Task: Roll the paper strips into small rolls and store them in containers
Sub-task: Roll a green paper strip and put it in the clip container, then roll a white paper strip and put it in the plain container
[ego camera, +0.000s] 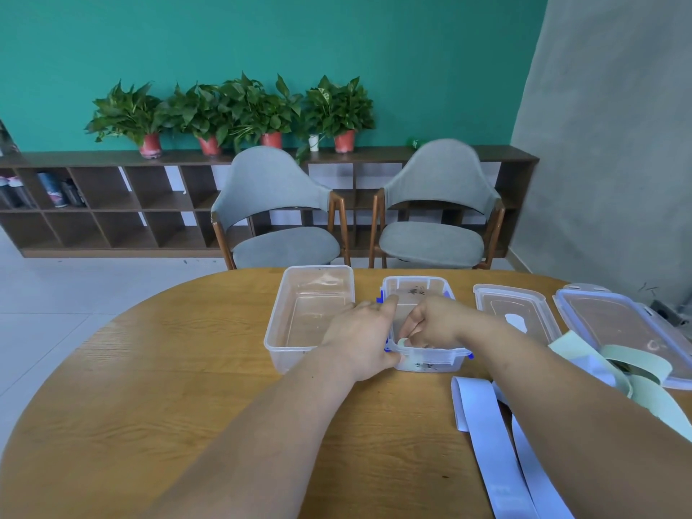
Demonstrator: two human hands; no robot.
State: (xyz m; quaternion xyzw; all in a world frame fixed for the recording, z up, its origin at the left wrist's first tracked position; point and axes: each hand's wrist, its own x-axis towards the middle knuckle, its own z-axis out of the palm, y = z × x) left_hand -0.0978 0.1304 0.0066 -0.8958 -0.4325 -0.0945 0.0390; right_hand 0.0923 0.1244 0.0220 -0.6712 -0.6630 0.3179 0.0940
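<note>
A small clear container with blue clips stands on the wooden table. My left hand grips its left wall, thumb at the near corner. My right hand reaches down inside it, fingers curled round a pale green paper roll at the near left corner. A larger clear container stands just to the left, with nothing in it. Loose lavender paper strips and pale green strips lie at the right, partly under my right forearm.
Two clear lids lie at the right, a smaller lid and a blue-rimmed lid. Two grey chairs stand behind the table. A low shelf with potted plants runs along the teal wall.
</note>
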